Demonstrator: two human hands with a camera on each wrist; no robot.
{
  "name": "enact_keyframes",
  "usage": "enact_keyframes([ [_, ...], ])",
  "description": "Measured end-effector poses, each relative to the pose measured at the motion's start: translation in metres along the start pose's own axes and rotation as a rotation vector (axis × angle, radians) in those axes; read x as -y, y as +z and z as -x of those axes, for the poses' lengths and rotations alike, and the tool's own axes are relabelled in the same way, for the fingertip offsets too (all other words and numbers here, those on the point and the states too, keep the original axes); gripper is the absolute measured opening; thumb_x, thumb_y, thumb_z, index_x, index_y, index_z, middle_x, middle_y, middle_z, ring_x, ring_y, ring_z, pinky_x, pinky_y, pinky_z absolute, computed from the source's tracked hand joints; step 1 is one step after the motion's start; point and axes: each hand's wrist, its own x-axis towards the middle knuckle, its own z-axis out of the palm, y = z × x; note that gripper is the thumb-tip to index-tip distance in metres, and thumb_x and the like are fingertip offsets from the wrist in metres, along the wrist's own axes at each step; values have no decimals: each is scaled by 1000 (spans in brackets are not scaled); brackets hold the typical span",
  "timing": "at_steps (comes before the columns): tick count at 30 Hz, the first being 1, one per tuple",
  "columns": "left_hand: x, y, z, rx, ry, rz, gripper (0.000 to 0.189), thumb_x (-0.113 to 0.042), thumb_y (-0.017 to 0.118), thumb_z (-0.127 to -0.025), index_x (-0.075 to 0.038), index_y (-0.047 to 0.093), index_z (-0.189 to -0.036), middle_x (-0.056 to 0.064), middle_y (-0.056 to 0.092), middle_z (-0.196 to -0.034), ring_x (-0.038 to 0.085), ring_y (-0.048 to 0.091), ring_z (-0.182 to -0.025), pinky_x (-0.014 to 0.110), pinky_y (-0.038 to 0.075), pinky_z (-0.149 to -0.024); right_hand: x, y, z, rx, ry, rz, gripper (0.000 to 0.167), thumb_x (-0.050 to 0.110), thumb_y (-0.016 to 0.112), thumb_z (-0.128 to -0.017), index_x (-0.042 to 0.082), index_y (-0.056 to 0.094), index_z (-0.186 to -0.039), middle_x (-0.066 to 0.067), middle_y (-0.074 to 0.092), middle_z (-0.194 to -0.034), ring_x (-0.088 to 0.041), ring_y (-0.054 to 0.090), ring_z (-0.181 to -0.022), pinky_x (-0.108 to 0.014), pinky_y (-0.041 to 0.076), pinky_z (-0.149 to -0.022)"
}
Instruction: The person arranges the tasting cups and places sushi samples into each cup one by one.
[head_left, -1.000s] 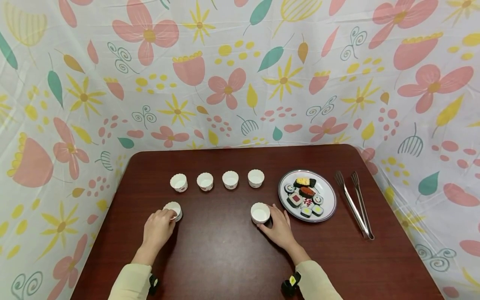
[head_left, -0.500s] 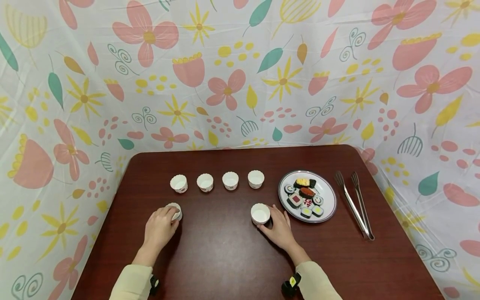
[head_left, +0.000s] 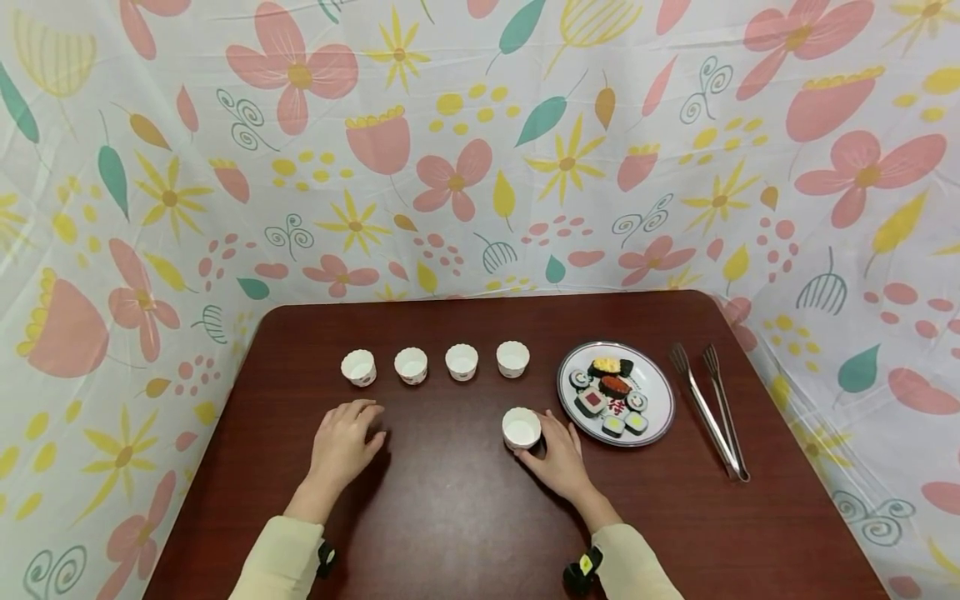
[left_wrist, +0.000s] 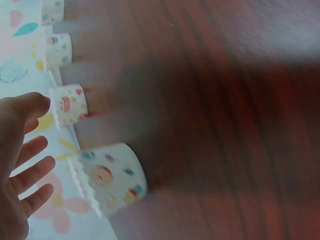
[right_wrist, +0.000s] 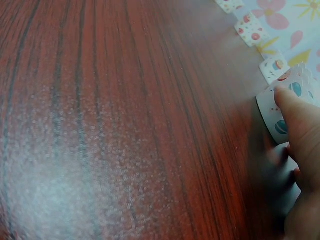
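Note:
My left hand (head_left: 341, 446) hovers over the left of the table with its fingers apart and nothing held. In the left wrist view, a small white cup (left_wrist: 112, 175) with a scalloped rim and printed pictures stands just beyond its fingers. The front left cup is hidden behind this hand in the head view. Further right, my right hand (head_left: 558, 462) holds another white scalloped cup (head_left: 521, 427), its thumb on the near side and its fingers round the right side. In the right wrist view, the thumb lies against the printed wall of this cup (right_wrist: 270, 114).
Several matching cups stand in a row behind, from the left one (head_left: 359, 368) to the right one (head_left: 513, 359). A round plate (head_left: 660, 408) with sushi pieces (head_left: 614, 386) is at the right, beside metal tongs (head_left: 705, 408). A flowered cloth (head_left: 480, 150) hangs behind the table (head_left: 450, 533).
My left hand has let go of the front left cup, opened its fingers and shifted right and slightly up. My right hand stays on its cup.

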Motion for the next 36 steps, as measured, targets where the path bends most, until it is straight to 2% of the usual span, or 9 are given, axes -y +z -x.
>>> enact_keyframes([
  [10, -27, 11, -28, 17, 79, 36, 40, -20, 79, -67, -11, 66, -103, 5, 62, -105, 26, 58, -92, 40, 45, -76, -1, 0, 0, 4, -3, 2, 68, 30, 78, -71, 12, 49, -130, -9, 54, -129, -31, 38, -130, -63, 17, -102],
  [15, -42, 17, -40, 59, 100, 46, 42, -24, 78, -68, -13, 65, -106, 3, 61, -107, 25, 57, -96, 39, 45, -77, -1, 0, 0, 18, 8, 2, 68, 32, 77, -72, 12, 49, -130, -9, 53, -129, -30, 36, -131, -61, 16, -103],
  [22, -65, 24, -56, 48, 171, 87, 47, -24, 80, -66, -11, 63, -108, 6, 60, -108, 28, 57, -100, 42, 46, -80, -3, 1, -1, 11, 5, 4, 67, 31, 78, -71, 12, 49, -129, -9, 53, -129, -30, 37, -131, -62, 16, -103],
  [31, -98, 32, -70, 183, 221, 84, 52, -31, 76, -71, -13, 58, -116, 5, 56, -117, 24, 54, -106, 37, 44, -90, 1, 0, 0, -3, -5, 2, 68, 30, 78, -71, 11, 50, -130, -10, 54, -128, -32, 39, -129, -63, 17, -102],
  [36, -115, 38, -73, 204, 265, 81, 56, -34, 77, -70, -15, 57, -119, 4, 54, -121, 22, 53, -109, 37, 44, -91, 3, -1, -1, -5, -4, 0, 68, 29, 79, -71, 11, 50, -129, -10, 54, -128, -33, 39, -129, -65, 17, -101],
])
